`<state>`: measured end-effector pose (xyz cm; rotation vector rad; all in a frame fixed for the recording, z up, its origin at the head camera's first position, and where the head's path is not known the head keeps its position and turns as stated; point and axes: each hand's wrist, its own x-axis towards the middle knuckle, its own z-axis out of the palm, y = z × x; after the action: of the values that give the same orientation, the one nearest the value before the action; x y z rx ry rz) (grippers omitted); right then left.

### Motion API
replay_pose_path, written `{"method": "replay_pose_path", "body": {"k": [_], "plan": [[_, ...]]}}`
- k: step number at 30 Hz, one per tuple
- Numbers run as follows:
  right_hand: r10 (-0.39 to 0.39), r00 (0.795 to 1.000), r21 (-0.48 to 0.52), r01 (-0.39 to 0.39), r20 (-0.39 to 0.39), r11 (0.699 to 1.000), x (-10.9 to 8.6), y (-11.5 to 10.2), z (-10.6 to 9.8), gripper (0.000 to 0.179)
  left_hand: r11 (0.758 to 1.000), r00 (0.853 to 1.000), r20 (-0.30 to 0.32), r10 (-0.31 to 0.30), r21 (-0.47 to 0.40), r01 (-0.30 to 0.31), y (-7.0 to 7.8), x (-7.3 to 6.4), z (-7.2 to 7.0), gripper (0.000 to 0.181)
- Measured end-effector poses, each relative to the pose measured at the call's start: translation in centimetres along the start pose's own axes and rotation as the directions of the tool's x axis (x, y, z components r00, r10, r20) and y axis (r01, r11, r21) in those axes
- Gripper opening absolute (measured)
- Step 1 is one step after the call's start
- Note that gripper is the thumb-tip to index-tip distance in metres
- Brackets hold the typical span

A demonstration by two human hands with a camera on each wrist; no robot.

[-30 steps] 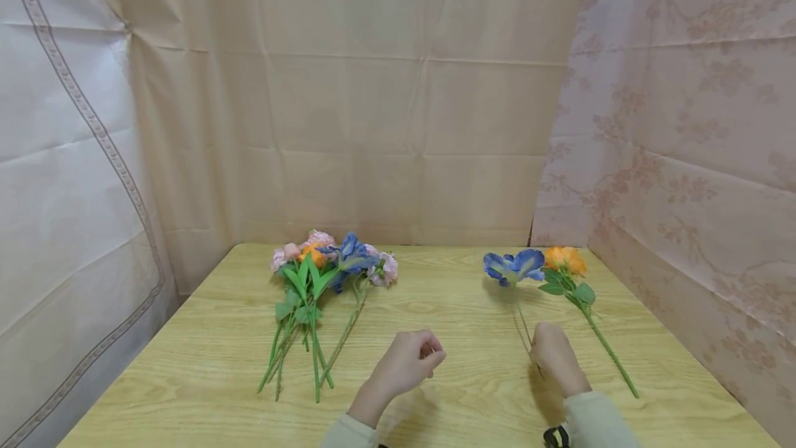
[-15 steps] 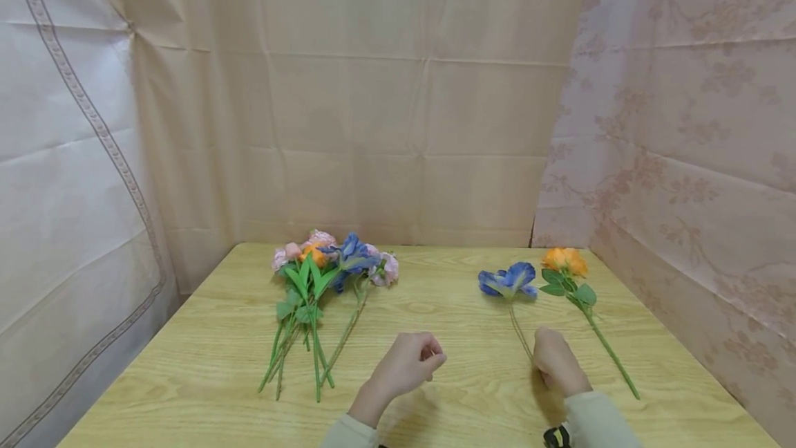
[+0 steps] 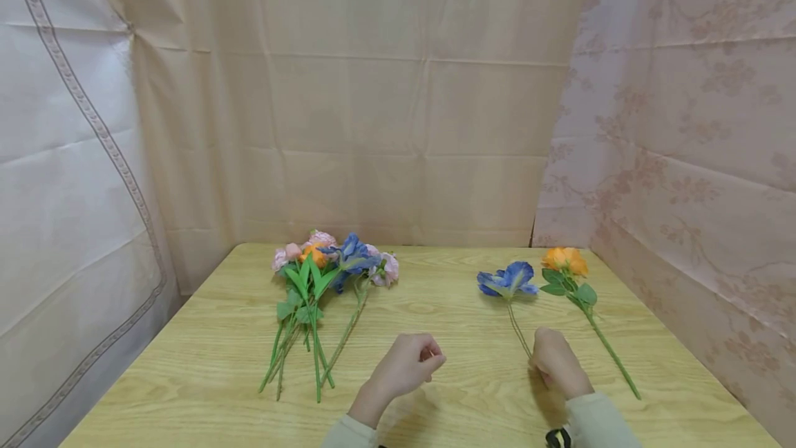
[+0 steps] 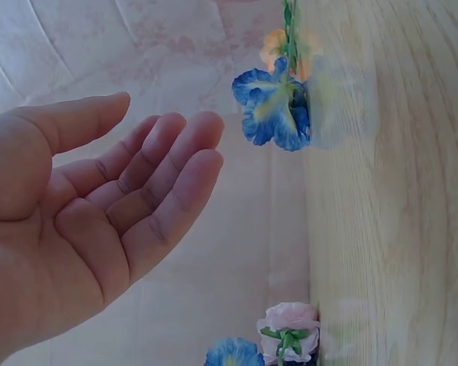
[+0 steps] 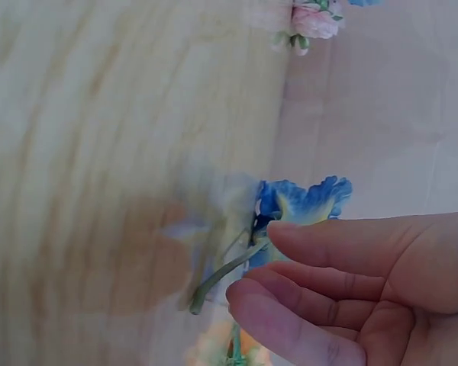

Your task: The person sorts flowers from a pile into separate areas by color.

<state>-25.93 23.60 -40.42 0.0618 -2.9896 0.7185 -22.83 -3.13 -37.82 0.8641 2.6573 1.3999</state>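
Observation:
A blue iris with a thin stem lies on the right part of the table. My right hand is at the lower end of that stem. In the right wrist view a gap shows between thumb and fingers of the right hand, with the iris stem just beyond the fingertips. Left of it, my left hand hovers over the table. Its fingers are loosely bent and hold nothing, as the left wrist view shows. An orange flower with green leaves lies to the right of the iris.
On the left of the wooden table lies a bunch of flowers with crossed stems: pink blooms, an orange one and another blue iris. A beige curtain hangs behind, with patterned cloth at the right.
The blue iris has come down onto the table, its bloom shifting slightly left and towards me. The right hand has loosened from the stem. My left hand has stayed almost still.

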Motion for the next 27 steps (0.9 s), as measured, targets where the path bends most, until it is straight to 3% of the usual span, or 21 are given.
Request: {"method": "replay_pose_path", "body": {"k": [6, 9, 11, 13, 19, 24, 27], "plan": [[-0.051, 0.996, 0.037, 0.054, -0.067, 0.998, -0.4, -0.4, -0.1, 0.033, 0.996, 0.998, -0.064, -0.005, 0.09, 0.011, -0.4, -0.1, -0.4, 0.01], [-0.01, 0.999, 0.098, 0.013, -0.036, 0.995, -0.5, -0.7, -0.2, 0.038, 0.984, 0.99, -0.142, 0.008, 0.178, 0.017, -1.0, -0.1, -1.0, 0.01], [0.02, 1.0, 0.126, -0.019, -0.007, 0.992, -0.6, -0.9, -0.2, 0.04, 0.97, 0.976, -0.216, 0.016, 0.239, 0.037, -1.6, -0.2, -1.6, 0.009], [0.037, 0.999, 0.116, -0.038, 0.012, 0.993, -0.6, -1.0, -0.3, 0.041, 0.954, 0.954, -0.297, 0.022, 0.291, 0.069, -2.3, -0.3, -2.4, 0.008], [0.03, 1.0, 0.071, -0.031, 0.01, 0.997, -0.6, -1.2, -0.2, 0.039, 0.918, 0.868, -0.485, -0.106, 0.287, 0.272, -4.7, -1.3, -6.0, 0.007], [0.021, 1.0, 0.087, -0.02, -0.007, 0.996, -0.6, -1.2, 0.2, 0.036, 0.889, 0.803, -0.566, -0.188, 0.248, 0.384, -6.9, -2.0, -8.7, 0.009], [0.017, 1.0, 0.086, -0.016, -0.009, 0.996, -0.6, -1.1, 0.4, 0.035, 0.876, 0.778, -0.587, -0.222, 0.231, 0.424, -8.0, -2.4, -9.7, 0.01]]}}
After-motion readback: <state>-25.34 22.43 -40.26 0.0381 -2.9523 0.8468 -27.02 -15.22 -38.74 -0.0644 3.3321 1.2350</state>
